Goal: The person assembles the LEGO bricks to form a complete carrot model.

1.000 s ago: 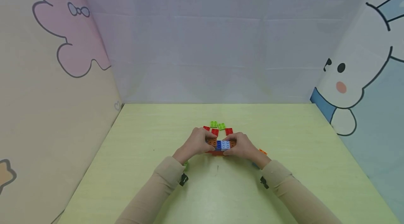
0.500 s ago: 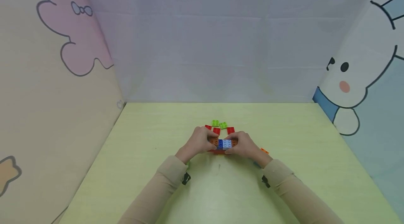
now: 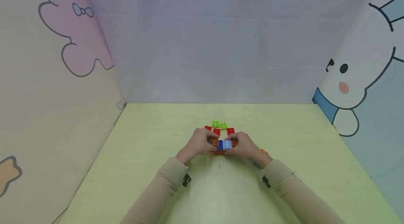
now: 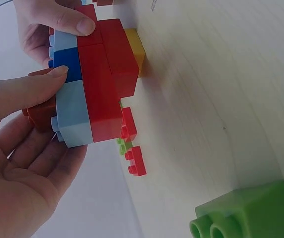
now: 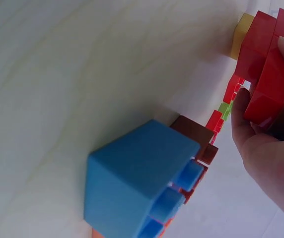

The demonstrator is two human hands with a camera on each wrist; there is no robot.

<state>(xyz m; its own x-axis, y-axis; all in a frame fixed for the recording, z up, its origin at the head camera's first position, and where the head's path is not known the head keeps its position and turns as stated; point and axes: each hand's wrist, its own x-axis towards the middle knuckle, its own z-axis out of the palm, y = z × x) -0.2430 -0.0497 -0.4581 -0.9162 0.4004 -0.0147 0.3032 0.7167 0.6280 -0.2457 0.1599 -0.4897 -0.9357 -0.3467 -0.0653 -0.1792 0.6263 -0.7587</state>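
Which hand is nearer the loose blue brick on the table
Right. The loose blue brick lies near the right hand, by its wrist; the left hand is farther, gripping the brick stack from the left.

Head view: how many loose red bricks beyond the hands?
3 visible: one red brick beyond the left hand, a second brick right of it, a third brick beyond the right hand. Others may be hidden.

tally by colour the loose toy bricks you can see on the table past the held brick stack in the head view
Lime green toy bricks: 2
Red toy bricks: 3, one partly hidden by the left hand
Total visible past the held brick stack: 5
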